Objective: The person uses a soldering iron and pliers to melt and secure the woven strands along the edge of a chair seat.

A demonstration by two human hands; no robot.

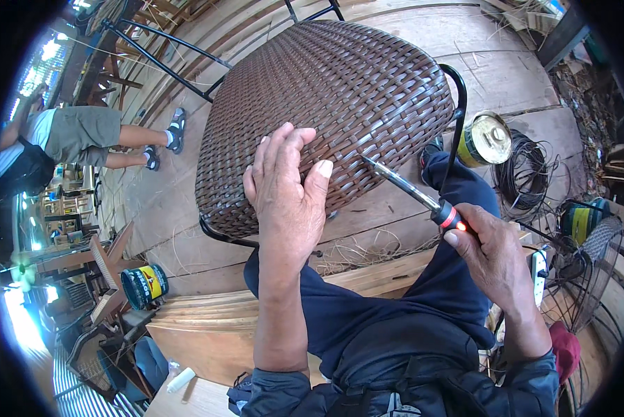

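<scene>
A brown woven wicker panel (319, 90) on a black metal frame lies before my knees; it looks like part of a chair. Flat on its near edge rests my left hand (288, 174), fingers stretched out and holding nothing. My right hand (489, 254) grips a soldering iron (416, 191) by its dark handle, where a red light glows. The iron's thin metal tip points up and left and reaches the weave, to the right of my left thumb. Whether the tip presses into a strand is too small to tell.
Beyond the panel's right edge stands a round can (489, 139) beside a coil of dark strands (524, 170). A wire-caged fan (590, 264) is at the right. Another can (145, 285) stands left of stacked boards (208, 313). A person in shorts (83, 128) stands at the far left.
</scene>
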